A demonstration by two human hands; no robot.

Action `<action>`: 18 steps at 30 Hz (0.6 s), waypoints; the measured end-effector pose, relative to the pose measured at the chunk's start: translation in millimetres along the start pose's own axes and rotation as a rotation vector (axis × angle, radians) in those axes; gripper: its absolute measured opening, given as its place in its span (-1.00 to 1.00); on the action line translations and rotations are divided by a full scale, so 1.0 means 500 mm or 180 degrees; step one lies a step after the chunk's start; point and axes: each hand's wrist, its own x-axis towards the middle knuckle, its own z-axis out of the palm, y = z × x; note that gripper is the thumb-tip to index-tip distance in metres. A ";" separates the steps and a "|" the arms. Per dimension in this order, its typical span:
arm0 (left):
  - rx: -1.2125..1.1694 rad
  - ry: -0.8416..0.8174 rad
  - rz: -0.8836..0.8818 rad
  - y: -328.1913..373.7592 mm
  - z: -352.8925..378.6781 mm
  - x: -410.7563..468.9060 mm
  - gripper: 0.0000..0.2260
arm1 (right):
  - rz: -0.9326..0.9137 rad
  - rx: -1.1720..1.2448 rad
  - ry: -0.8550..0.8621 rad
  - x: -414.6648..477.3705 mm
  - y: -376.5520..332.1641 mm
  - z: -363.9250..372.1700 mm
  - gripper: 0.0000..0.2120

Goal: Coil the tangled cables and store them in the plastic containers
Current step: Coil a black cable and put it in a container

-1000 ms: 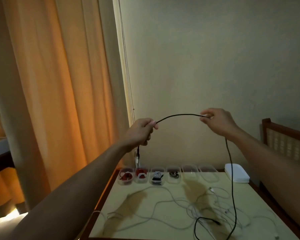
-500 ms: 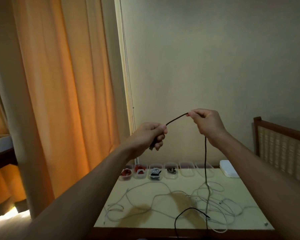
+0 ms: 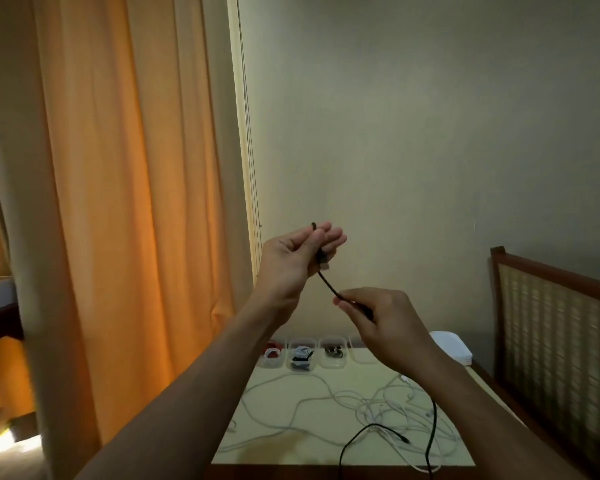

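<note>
A home bedroom: orange curtains (image 3: pixel 94 202), cane headboard (image 3: pixel 555 317).

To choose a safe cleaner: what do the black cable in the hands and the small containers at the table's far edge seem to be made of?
The black cable: a flexible sheath, rubbery or braided, I cannot tell which; matte, as it curves without glint. The containers: clear plastic, seemingly glossy; the coiled contents show through their walls.

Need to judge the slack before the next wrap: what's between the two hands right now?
In the head view, only a short, straight stretch of the black cable runs from the raised left hand down to the right hand. Nothing else lies between them.
</note>
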 end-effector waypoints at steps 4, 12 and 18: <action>0.1609 -0.0292 0.0353 0.016 -0.026 -0.016 -0.75 | -0.0346 -0.0424 0.0209 -0.004 -0.004 -0.065 -0.87; 0.2121 -0.1426 -0.0253 0.018 -0.008 -0.112 -0.75 | -0.1154 -0.0577 0.0789 0.006 -0.081 -0.169 -0.89; 0.1316 -0.1814 -0.0642 -0.010 -0.008 -0.186 -0.72 | -0.0767 0.0236 0.0920 -0.028 -0.070 -0.128 -0.88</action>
